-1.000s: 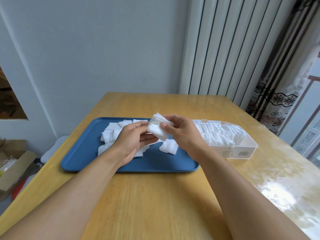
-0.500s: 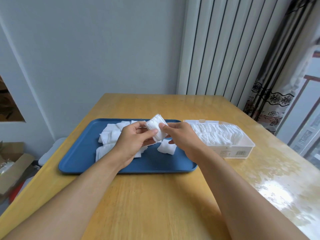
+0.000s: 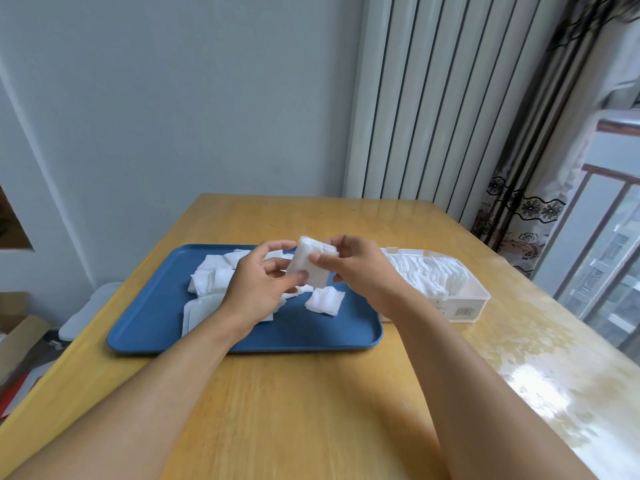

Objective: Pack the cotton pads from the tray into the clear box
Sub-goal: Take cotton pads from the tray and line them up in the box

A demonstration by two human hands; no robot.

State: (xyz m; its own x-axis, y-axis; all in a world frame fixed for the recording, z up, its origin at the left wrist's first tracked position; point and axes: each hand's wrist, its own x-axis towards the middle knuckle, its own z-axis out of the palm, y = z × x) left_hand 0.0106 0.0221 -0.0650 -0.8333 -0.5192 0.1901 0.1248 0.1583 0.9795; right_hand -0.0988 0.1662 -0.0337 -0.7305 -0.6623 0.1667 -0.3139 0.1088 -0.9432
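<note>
Both hands, left hand and right hand, pinch a stack of cotton pads mid-frame above the tray. The clear box sits just right, nearer the right hand.

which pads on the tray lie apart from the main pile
The small cluster of pads below the right hand, toward the clear box; the rest heap at the tray's left.
</note>
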